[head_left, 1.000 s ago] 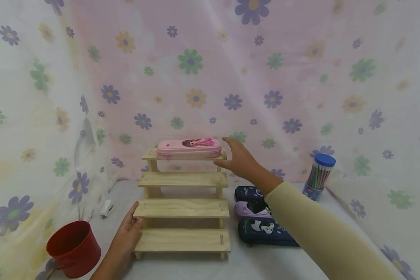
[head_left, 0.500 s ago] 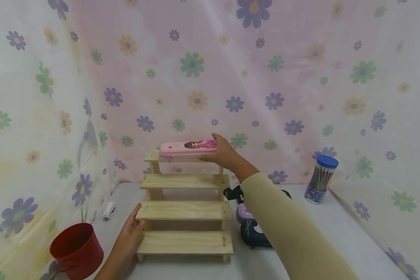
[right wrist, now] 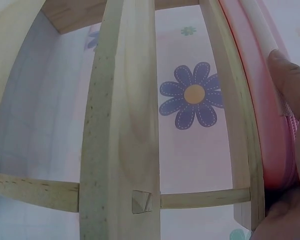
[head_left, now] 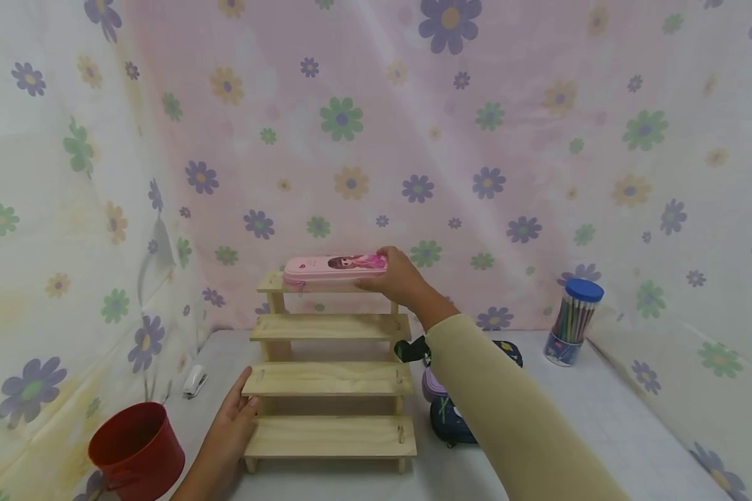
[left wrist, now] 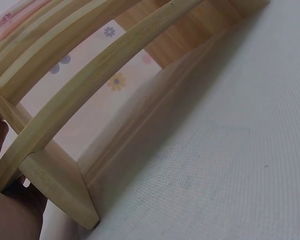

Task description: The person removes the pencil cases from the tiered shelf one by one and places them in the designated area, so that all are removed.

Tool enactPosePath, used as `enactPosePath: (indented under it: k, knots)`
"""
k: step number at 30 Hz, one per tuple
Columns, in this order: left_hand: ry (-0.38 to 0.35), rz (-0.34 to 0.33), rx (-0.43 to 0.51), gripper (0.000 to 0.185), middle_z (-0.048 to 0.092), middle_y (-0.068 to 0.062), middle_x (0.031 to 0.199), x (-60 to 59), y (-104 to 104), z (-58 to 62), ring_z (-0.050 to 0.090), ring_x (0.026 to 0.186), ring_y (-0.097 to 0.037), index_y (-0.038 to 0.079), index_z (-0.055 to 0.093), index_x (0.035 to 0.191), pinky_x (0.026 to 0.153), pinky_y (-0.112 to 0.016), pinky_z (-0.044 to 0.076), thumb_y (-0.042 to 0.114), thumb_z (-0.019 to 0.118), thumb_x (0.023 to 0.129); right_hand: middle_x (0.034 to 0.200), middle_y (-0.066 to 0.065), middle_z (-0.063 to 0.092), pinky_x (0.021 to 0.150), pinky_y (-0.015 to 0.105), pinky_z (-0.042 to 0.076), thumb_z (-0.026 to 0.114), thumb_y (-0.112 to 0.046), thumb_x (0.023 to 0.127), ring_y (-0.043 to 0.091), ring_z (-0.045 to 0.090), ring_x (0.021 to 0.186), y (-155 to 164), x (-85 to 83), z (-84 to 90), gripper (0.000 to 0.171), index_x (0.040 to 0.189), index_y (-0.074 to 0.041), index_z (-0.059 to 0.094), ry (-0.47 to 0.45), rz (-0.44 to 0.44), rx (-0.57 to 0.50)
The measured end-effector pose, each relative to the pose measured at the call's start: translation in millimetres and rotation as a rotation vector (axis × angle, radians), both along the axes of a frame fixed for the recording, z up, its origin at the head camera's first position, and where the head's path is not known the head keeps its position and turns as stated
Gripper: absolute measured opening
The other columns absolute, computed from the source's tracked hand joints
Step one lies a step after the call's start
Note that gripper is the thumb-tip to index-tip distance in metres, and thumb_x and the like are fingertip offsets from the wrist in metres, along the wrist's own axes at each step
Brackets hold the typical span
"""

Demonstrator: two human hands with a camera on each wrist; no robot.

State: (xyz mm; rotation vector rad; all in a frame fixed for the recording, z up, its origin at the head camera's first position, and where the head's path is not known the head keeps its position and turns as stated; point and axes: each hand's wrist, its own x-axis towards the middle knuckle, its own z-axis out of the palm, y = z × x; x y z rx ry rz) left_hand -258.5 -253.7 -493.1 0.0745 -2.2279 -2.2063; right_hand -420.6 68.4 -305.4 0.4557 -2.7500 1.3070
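The right hand (head_left: pixel 396 277) grips the pink pencil case's (head_left: pixel 333 268) right end on the wooden rack's (head_left: pixel 329 379) top step, left hand (head_left: pixel 232 424) flat against its side; tugging carelessly could tip the rack.

right arm (head_left: pixel 514 410): long beige sleeve | left hand (head_left: pixel 228 428): bare, no sleeve seen

light: soft, even | shadows: faint | wrist views: bent edges
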Motion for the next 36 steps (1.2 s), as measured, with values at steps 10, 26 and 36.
enactPosePath:
  k: [10, 26, 36]
  knots:
    - [0.005, 0.017, -0.038, 0.070, -0.004, -0.004, 0.176, -0.5, 1.7, -0.7, -0.003, 0.162, -0.027, 0.029, 0.001, 0.170, 0.130, -0.057, 0.006, 0.010, 0.037, 0.113, 0.162, 0.011, 0.042, 0.118, 0.058, 0.042, 0.083, -0.065, 0.080, 0.035, 0.043, 0.148, 2.2, 6.0, -4.9, 0.107, 0.160, -0.014, 0.033, 0.019, -0.041, 0.025]
    - [0.021, 0.003, -0.078, 0.071, 0.004, -0.013, 0.176, 0.4, 0.1, 0.3, 0.002, 0.162, -0.033, 0.031, 0.002, 0.170, 0.129, -0.063, 0.008, 0.017, 0.042, 0.114, 0.160, 0.009, 0.045, 0.118, 0.058, 0.042, 0.086, -0.064, 0.077, 0.035, 0.046, 0.145, 10.7, 21.7, -15.0, 0.107, 0.158, -0.015, 0.038, 0.083, -0.087, -0.020]
    - [0.005, -0.011, -0.052, 0.071, -0.007, -0.007, 0.176, 2.3, -0.9, 1.1, -0.008, 0.162, -0.029, 0.027, 0.000, 0.170, 0.129, -0.063, 0.004, 0.016, 0.041, 0.114, 0.135, 0.006, 0.058, 0.099, 0.048, 0.057, 0.091, -0.057, 0.075, 0.027, 0.061, 0.113, 16.6, 39.2, -24.1, 0.098, 0.149, -0.013, 0.044, 0.158, -0.095, -0.050]
